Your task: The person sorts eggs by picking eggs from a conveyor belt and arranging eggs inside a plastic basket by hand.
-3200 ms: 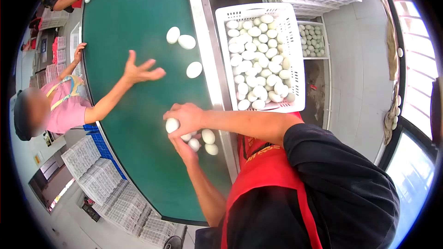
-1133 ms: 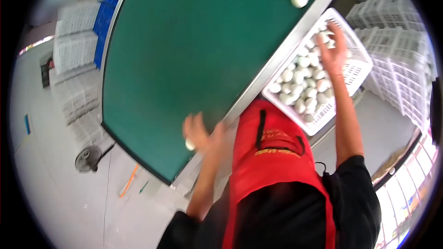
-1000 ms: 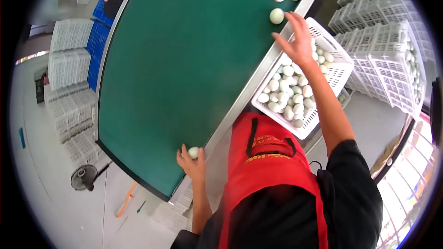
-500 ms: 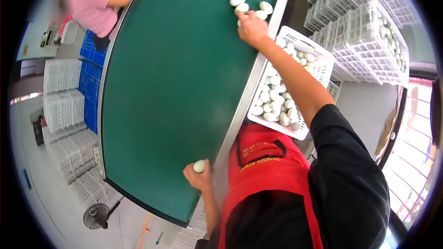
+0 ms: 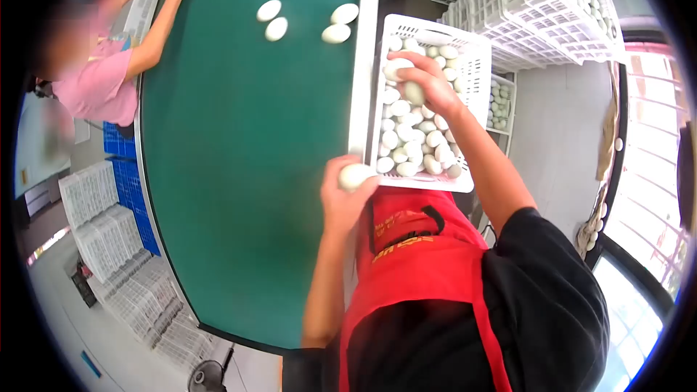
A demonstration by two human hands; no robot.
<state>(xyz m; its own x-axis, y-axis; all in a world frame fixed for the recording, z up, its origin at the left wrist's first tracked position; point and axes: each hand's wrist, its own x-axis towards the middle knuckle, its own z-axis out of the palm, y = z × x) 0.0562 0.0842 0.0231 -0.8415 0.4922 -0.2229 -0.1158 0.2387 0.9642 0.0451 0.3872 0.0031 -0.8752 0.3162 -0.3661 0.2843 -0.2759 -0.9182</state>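
Observation:
My left hand [image 5: 343, 196] is closed around a pale egg [image 5: 356, 177], over the metal edge of the green belt [image 5: 247, 138]. Above a white plastic basket [image 5: 475, 65] heaped with eggs, my right hand [image 5: 430, 86] grips two eggs: a whiter egg [image 5: 397, 69] at the fingertips and a greenish egg [image 5: 414, 93] lower in the grasp. Two eggs [image 5: 340, 23] lie by the belt's near rail. Another pair of eggs [image 5: 272, 19] lies further across the belt.
Across the belt a person in a pink shirt [image 5: 102, 80] reaches over the far rail. Stacked white crates [image 5: 523, 7] with eggs stand to the right. White crates [image 5: 109, 239] and blue crates [image 5: 131, 196] line the left, with a fan [image 5: 208, 376] below.
My right hand has moved from the belt to above the basket, now with eggs in it. My left hand, still holding its egg, has come up beside the basket. The view has shifted.

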